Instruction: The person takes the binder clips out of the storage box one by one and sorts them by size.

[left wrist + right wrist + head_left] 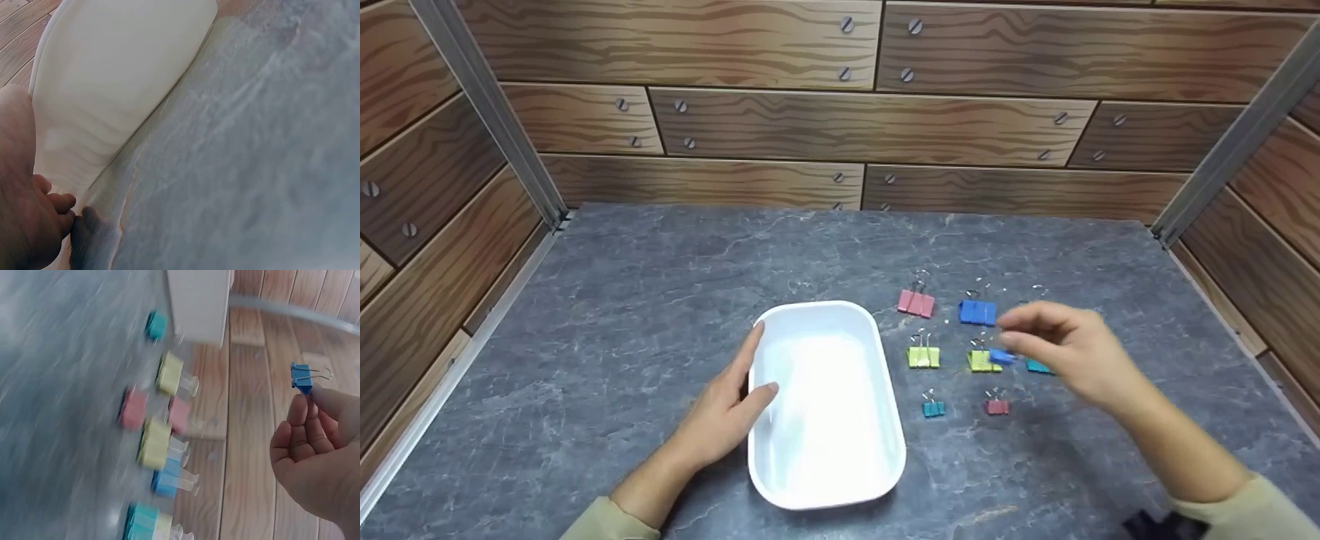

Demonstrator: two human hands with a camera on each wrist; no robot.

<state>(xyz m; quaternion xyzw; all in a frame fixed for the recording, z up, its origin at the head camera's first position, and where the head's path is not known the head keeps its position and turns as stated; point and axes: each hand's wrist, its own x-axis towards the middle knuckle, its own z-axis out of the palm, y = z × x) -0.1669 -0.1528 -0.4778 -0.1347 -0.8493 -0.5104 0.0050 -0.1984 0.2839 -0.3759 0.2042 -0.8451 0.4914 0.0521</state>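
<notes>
Blue clip (301, 378) pinched aloft in my right grip (1072, 352); left grip (727, 409), fingers relaxed, steadies the white tray (877, 330).

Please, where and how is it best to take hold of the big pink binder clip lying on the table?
Probably pinch the pink binder clip by its two wire handles, which stick up at its far end, coming from above. The flat body lies low on the table, giving a poorer grip. The right hand already holds a small blue clip.

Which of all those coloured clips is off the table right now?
The small blue clip, pinched in the right hand; the other clips, like the larger blue one, lie on the table.
</notes>
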